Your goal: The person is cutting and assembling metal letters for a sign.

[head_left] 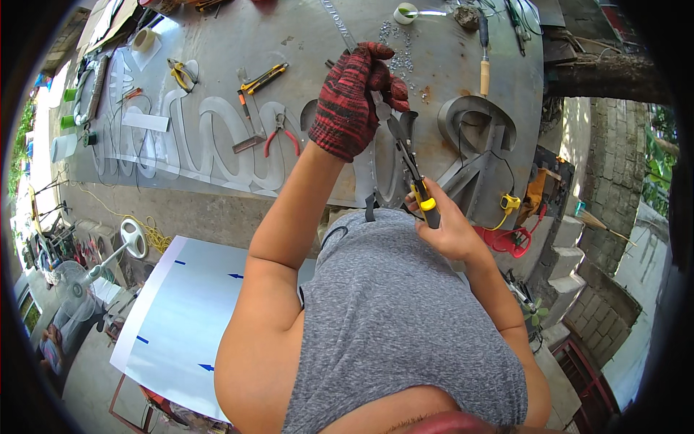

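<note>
My left hand (353,105), in a red and black knit glove, is closed around a narrow metal strip (338,26). The strip runs away from me above the fist, and a short pale end shows below the fingers. My bare right hand (450,224) grips the black and yellow handles of tin snips (409,163). Their dark jaws point up and left, close to the strip's lower end; whether they touch it I cannot tell. Both hands are over the near part of the metal-topped table (311,43).
Large sheet-metal letter shapes (217,119) lie along the table's near edge, with a raised metal letter (473,119) at right. Around them are red-handled pliers (279,136), a yellow utility knife (264,79), yellow pliers (182,75), scattered metal bits (396,50) and a wooden-handled tool (484,72).
</note>
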Tool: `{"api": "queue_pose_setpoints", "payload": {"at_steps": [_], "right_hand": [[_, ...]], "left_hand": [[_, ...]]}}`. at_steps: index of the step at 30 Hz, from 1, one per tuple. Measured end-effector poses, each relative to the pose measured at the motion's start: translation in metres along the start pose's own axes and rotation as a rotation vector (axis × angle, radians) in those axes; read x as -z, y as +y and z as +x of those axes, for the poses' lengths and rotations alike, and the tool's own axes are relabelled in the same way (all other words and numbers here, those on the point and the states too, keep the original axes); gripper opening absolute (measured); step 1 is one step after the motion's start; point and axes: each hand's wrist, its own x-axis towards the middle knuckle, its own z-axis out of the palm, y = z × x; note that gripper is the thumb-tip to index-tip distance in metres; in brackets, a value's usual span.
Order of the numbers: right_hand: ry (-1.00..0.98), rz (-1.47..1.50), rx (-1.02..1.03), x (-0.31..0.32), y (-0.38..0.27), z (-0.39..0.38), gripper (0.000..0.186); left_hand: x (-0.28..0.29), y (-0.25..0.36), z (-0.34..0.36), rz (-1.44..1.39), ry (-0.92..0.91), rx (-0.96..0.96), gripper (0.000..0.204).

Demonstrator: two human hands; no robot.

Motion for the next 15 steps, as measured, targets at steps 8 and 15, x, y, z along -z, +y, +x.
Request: {"api": "queue_pose_setpoints", "payload": {"at_steps": [8,15], "right_hand": [[-0.068,0.090,-0.042,-0.0023,0.0020,0.0007,0.079],[-0.008,-0.008,-0.044,-0.0073,0.0045,-0.0011,0.076]], "left_hand": [[0.0024,-0.0093,0.0007,-0.103,-0.018,-0.001,0.034],[0.0020,-0.0123,-0.0003,-0.063,0.019,0.002,0.034]]}}
